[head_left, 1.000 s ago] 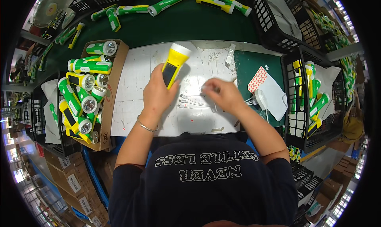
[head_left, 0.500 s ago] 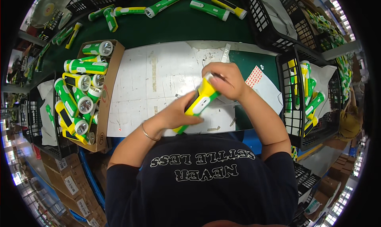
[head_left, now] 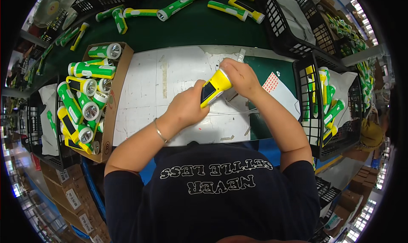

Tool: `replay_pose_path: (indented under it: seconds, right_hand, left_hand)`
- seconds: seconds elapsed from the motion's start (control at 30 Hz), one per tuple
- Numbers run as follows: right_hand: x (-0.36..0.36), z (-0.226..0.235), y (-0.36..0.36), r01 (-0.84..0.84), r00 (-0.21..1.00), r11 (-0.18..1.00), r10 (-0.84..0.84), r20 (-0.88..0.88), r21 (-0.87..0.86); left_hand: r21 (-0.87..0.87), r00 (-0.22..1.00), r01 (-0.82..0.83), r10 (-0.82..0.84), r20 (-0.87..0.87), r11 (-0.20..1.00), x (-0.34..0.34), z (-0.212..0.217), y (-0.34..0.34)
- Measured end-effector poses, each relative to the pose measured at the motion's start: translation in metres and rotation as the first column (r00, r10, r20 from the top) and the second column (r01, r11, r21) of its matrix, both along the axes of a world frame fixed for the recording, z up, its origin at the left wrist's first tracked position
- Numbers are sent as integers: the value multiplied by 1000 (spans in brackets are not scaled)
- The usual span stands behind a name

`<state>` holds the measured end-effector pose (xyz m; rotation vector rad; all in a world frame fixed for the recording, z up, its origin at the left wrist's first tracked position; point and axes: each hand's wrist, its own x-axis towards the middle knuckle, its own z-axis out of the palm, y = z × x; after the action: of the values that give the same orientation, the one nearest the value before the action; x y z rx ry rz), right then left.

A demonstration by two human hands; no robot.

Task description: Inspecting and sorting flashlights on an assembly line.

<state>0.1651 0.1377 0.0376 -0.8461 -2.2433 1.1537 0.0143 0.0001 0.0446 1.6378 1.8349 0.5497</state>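
Observation:
A yellow and green flashlight [head_left: 217, 86] with a dark panel on its side is held over the white work surface, tilted, its lens end up and to the right. Wrapped round the handle end is my left hand [head_left: 189, 103], a bangle on its wrist. My right hand [head_left: 243, 79] is closed, with curled fingers against the white rim of the lens end; the fingertips are partly hidden. Beneath the hands a thin white cable [head_left: 238, 112] crosses the surface.
At left stands a cardboard box [head_left: 120, 79] piled with flashlights. A black crate [head_left: 312, 98] at right holds more over paper. Red-marked sticker sheet [head_left: 272, 82] lies near my right forearm. Several flashlights [head_left: 178, 8] lie along the far green surface; another black crate [head_left: 278, 17] stands at far right.
The flashlight has turned, so its dark panel now faces up instead of the white switch side. My left hand has moved up and slightly left; both hands are still at the flashlight.

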Motion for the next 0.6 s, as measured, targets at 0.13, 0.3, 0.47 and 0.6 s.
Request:
replay_pose_path:
  seconds: [0.13, 0.3, 0.47, 0.6]
  right_hand:
    - [4, 0, 6, 12, 1000, 999, -12, 10, -35]
    - [16, 12, 2, -222, 917, 953, 131, -376, -208]
    - [16, 35, -6, -110, 957, 994, 105, 269, 2]
    - [18, 49, -17, -275, 961, 949, 270, -55, -152]
  left_hand:
    - [132, 1000, 11, -8, -23, 991, 3, 3, 3]
    - [-221, 580, 297, 9, 815, 929, -13, 14, 1]
    - [74, 932, 138, -154, 327, 988, 2, 10, -6]
    - [-285, 160, 424, 239, 958, 860, 11, 16, -27]
